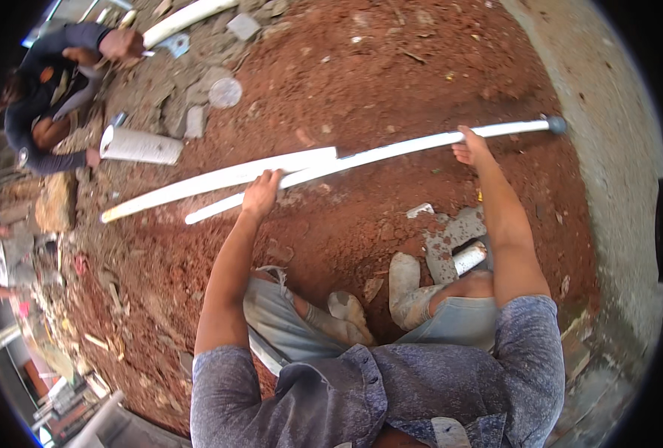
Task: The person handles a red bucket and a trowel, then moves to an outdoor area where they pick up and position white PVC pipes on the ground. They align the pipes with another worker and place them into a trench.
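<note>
Clamps left hand and right hand round slim white plastic pipe, slanting lengthwise from left of centre to grey end fitting at upper right, nearer right hand.

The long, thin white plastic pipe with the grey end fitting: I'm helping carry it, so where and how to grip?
Probably grip the long, thin white plastic pipe at two spread spots on its shaft, from the near side: it runs crosswise, with a thicker white plastic pipe beyond its left part.
</note>
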Motion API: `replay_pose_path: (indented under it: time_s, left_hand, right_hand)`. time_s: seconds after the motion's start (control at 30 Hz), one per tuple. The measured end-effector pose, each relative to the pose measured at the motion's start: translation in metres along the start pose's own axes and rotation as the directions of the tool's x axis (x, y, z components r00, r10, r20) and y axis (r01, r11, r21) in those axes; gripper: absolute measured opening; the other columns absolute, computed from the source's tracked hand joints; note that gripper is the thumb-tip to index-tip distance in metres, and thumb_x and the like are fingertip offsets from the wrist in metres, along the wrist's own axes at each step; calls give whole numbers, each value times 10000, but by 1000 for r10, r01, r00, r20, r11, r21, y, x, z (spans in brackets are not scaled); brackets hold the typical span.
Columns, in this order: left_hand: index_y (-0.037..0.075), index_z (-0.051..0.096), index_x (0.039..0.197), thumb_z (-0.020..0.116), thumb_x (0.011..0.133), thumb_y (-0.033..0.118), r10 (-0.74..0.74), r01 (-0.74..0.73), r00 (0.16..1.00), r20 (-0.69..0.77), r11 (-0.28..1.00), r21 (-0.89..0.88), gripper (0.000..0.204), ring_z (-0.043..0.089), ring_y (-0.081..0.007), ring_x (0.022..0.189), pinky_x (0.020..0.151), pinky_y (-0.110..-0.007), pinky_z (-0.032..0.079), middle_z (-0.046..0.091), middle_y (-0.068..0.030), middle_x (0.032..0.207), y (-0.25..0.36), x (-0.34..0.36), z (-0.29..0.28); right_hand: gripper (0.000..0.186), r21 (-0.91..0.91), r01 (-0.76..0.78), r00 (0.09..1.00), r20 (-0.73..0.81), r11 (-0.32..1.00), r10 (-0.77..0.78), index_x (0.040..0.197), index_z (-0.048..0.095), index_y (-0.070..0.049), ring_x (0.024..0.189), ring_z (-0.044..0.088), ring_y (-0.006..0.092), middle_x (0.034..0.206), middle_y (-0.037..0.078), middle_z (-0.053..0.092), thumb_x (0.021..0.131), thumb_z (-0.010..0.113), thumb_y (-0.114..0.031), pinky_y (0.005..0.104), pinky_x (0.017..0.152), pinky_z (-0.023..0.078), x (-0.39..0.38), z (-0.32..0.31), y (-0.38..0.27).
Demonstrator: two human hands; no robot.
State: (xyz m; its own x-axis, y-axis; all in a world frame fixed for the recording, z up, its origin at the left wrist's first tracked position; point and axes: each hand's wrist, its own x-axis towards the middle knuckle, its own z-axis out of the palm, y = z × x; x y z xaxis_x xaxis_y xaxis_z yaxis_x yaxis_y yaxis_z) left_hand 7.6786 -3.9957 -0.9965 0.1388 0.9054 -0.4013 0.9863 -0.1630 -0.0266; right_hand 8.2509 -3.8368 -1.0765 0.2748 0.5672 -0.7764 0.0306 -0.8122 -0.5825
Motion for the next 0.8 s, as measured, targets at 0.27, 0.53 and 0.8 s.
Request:
replay_pose_path:
  time_s: [0.27, 0.53, 0.8]
  left_hand:
    - [369, 175, 1585, 555, 854, -105, 166, -162, 986, -14, 977, 139, 950, 552, -303, 1213, 1031, -442, 511, 480, -126, 1343, 20, 4, 4]
    - [453, 132, 1580, 534, 900, -81, 281, -278, 960, 5, 949, 147, 953, 562, -274, 1183, 1030, -419, 520, 488, -119, 1310, 48, 30, -1]
    - [454, 185, 1575, 517, 877, -91, 299, -296, 954, -2, 947, 124, 946, 566, -275, 1191, 1026, -430, 509, 497, -126, 1316, 56, 44, -4]
  right_hand:
    - [627, 44, -78, 997, -13, 996, 79, 1342, 513, -7, 835, 687, 246, 1009, 166, 693, 977, 571, -513, 396, 723, 595, -9, 21, -12]
    - [618, 92, -67, 994, -85, 994, 75, 1324, 487, 10, 849, 701, 304, 987, 209, 691, 949, 606, -467, 453, 740, 600, -3, 9, -17]
    - [640, 95, -106, 991, -76, 990, 113, 1354, 472, 3, 823, 718, 302, 998, 212, 704, 937, 624, -458, 443, 693, 618, 16, -23, -1]
